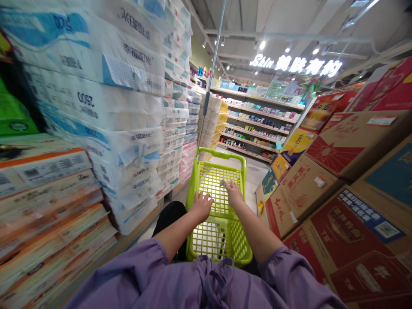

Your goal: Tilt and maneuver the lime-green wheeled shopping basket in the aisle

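A bright green plastic shopping basket cart (243,178) with lattice walls stands right in front of my body, between my arms. My left hand (202,206) is over the left part of its lattice, fingers spread and nothing visible in them. Over the right part is my right hand (234,194), with its fingers stretched forward and apart. A small greyish spot shows by its fingertips, too blurred to name. Whether either hand touches the lattice I cannot tell. From the basket's far left corner a thin grey pole (209,90) rises, leaning right.
Tall stacks of plastic-wrapped paper packs (128,107) line the left side, with flat cartons (51,206) nearer me. Stacked cardboard boxes (325,171) flank the right. Ahead, a narrow aisle floor (252,163) leads to shelves of small goods (257,116) under a lit sign (296,64).
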The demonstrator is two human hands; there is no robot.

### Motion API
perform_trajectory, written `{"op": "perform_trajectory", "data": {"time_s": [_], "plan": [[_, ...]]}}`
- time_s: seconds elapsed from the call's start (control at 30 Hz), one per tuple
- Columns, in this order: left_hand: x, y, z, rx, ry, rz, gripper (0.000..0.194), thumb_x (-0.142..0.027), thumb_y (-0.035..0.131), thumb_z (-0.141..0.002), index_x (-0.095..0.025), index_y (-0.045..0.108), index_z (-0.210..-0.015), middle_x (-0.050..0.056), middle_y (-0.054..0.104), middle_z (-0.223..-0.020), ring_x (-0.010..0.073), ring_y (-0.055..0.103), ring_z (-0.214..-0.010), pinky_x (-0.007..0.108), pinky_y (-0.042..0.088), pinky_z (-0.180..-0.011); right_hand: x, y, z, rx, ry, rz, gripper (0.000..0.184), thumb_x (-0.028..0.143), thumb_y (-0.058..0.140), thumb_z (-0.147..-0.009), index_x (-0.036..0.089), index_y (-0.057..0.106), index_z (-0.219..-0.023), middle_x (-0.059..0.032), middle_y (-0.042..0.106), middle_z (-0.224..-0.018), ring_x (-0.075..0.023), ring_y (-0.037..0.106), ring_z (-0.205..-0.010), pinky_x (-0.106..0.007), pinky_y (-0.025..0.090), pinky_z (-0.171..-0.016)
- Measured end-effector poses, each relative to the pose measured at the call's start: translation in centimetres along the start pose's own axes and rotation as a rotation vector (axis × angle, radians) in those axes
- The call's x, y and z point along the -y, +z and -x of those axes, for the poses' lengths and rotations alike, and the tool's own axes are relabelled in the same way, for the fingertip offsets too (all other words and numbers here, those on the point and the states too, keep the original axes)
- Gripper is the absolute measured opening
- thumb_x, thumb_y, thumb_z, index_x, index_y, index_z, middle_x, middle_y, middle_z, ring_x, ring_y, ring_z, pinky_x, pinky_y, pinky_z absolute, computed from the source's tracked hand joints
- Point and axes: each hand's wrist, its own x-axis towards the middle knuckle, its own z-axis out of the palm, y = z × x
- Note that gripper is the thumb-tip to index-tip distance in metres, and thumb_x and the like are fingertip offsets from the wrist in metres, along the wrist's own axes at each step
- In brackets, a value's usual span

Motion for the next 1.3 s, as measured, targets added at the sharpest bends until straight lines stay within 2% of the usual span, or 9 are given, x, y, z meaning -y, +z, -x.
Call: {"op": "perform_trajectory", "data": {"time_s": [0.1,0.23,0.4,0.47,0.6,0.77,0.97,1.17,1.3], "plan": [[-0.1,-0.1,-0.1,-0.001,-0.016,-0.014,0.039,-0.015,0.045,-0.085,-0.023,0.057,-0.121,0.01,0.05,-0.135,0.0344,0.041,-0.127,0.06,0.017,-0.111,1.6,0.9,0.6,0.026,-0.092,-0.04,0.065,0.0,0.054,-0.075,0.025,0.053,-0.134,-0.0074,0.022,-0.157,-0.0294,0.019,-0.145,-0.045,0.034,-0.109],[-0.1,-0.4,0.1,0.019,-0.008,-0.028,0.042,-0.018,0.046,-0.085,-0.019,0.055,-0.126,0.013,0.05,-0.136,0.0362,0.039,-0.128,0.059,0.017,-0.112,3.7,2.1,1.0,0.117,-0.294,-0.181,0.077,0.009,0.059,-0.075,0.027,0.036,-0.146,-0.0069,0.036,-0.152,-0.0242,0.026,-0.143,-0.043,0.024,-0.116],[0.0,-0.3,0.1,0.007,-0.006,-0.005,0.037,-0.017,0.045,-0.086,-0.022,0.059,-0.12,0.011,0.05,-0.136,0.0347,0.04,-0.127,0.06,0.017,-0.112,2.0,2.0,0.8,0.075,-0.128,-0.251,0.054,0.021,0.047,-0.087,0.029,0.045,-0.14,-0.0028,0.031,-0.154,-0.0263,0.023,-0.144,-0.052,0.023,-0.114],[0.0,-0.1,0.0,0.005,-0.009,-0.006,0.038,-0.017,0.045,-0.086,-0.022,0.058,-0.121,0.011,0.049,-0.137,0.0351,0.04,-0.128,0.06,0.017,-0.112,1.2,2.5,0.9,0.055,-0.196,-0.212,0.046,0.025,0.047,-0.09,0.03,0.051,-0.136,-0.0022,0.029,-0.155,-0.0291,0.02,-0.144,-0.057,0.021,-0.113],[0.0,0.2,0.0,-0.009,-0.003,-0.011,0.041,-0.016,0.046,-0.085,-0.02,0.056,-0.125,0.011,0.049,-0.137,0.0359,0.04,-0.127,0.06,0.016,-0.112,-0.3,3.5,0.8,-0.01,-0.403,-0.209,0.045,0.014,0.043,-0.089,0.022,0.057,-0.131,-0.006,0.04,-0.15,-0.0225,0.032,-0.139,-0.042,0.029,-0.114],[0.0,0.1,0.0,-0.006,-0.005,0.002,0.042,-0.014,0.049,-0.083,-0.025,0.056,-0.122,0.009,0.049,-0.136,0.0335,0.04,-0.127,0.059,0.015,-0.112,-1.6,3.4,0.3,-0.212,-0.116,-0.189,0.054,0.002,0.043,-0.079,0.021,0.061,-0.127,-0.0073,0.046,-0.145,-0.0237,0.041,-0.134,-0.043,0.035,-0.11],[0.1,0.3,-0.1,-0.008,-0.002,-0.021,0.037,-0.016,0.049,-0.083,-0.021,0.058,-0.119,0.011,0.05,-0.135,0.0349,0.041,-0.127,0.06,0.017,-0.111,-0.6,4.5,0.9,-0.138,-0.393,-0.277,0.052,0.003,0.045,-0.078,0.024,0.065,-0.122,-0.0036,0.054,-0.139,-0.0207,0.044,-0.132,-0.039,0.036,-0.11],[0.2,0.4,-0.1,-0.038,0.007,0.002,0.039,-0.015,0.049,-0.083,-0.023,0.059,-0.12,0.01,0.051,-0.133,0.0345,0.043,-0.124,0.06,0.018,-0.11,-2.4,4.4,0.3,-0.362,-0.098,-0.46,0.037,0.015,0.049,-0.081,0.019,0.071,-0.11,-0.0088,0.058,-0.132,-0.0258,0.049,-0.127,-0.043,0.037,-0.108],[0.1,0.3,-0.2,-0.036,-0.002,-0.004,0.039,-0.014,0.047,-0.083,-0.021,0.059,-0.119,0.011,0.053,-0.132,0.0353,0.044,-0.124,0.061,0.019,-0.11,-0.3,5.3,0.5,-0.223,-0.243,-0.617,0.035,0.025,0.056,-0.081,0.023,0.068,-0.114,-0.0071,0.061,-0.128,-0.0251,0.05,-0.126,-0.045,0.038,-0.107]]}}
